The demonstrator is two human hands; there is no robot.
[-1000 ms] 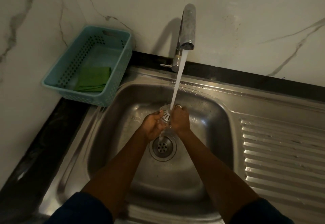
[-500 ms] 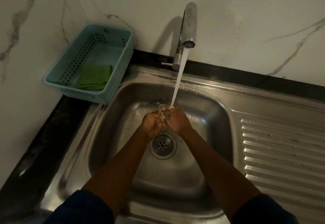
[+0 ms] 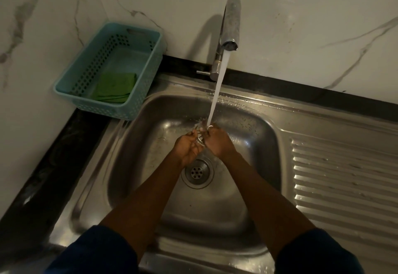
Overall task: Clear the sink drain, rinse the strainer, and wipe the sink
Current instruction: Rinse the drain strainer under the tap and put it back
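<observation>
The strainer [image 3: 200, 137] sits directly above the drain [image 3: 197, 172], under the faucet [image 3: 230, 26] stream. The left hand [image 3: 187, 147] and right hand [image 3: 219, 142] grip it from opposite sides, fingers curled on its rim. Rear-left of the drain, a teal basket [image 3: 120, 110] holds a green cloth [image 3: 115, 87].

basket [image 3: 120, 110] left of sink [image 3: 247, 110], cloth [image 3: 115, 87] in basket, tap [image 3: 230, 26] behind

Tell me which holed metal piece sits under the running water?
The strainer, gripped between the left hand and right hand beneath the water stream. The drain lies in the sink floor, nearer the person, outside the stream.
</observation>
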